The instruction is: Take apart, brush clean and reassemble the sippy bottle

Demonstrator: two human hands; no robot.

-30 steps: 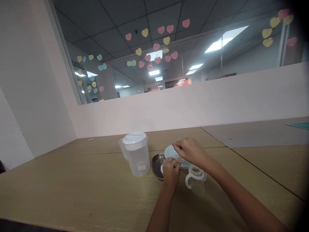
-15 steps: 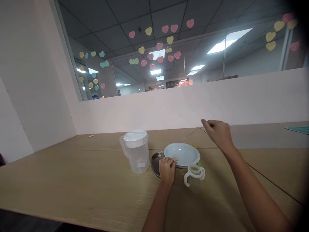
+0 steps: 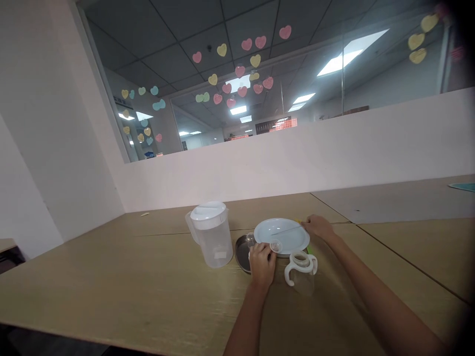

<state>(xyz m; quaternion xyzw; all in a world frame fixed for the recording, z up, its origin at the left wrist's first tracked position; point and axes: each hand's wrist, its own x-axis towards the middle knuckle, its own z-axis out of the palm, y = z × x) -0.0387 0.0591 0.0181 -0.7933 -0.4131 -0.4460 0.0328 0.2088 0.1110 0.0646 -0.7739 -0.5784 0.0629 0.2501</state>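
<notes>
My left hand (image 3: pixel 262 264) pinches a small clear round piece (image 3: pixel 275 246) at the near-left edge of a white plate (image 3: pixel 285 235). Closed fingers of my right hand (image 3: pixel 318 227) hold a thin clear stick (image 3: pixel 285 230), which reaches leftward over the plate. Under and beside my left hand lies a dark round metal dish (image 3: pixel 243 253), with another clear rounded piece (image 3: pixel 250 239) at its rim. Just in front of the plate stands a clear cup with a white two-handled ring (image 3: pixel 302 264).
A clear pitcher with a white lid (image 3: pixel 213 232) stands left of the dish. Something green (image 3: pixel 310 249) shows at the plate's right edge. The wooden table (image 3: pixel 129 277) meets a white wall (image 3: pixel 222 173) at the back. A teal item (image 3: pixel 463 187) lies far right.
My right hand has come down and left to the plate's right edge, bringing the thin stick over the plate. My left hand stays beside the plate, its clear piece now more visible. The view has tilted slightly.
</notes>
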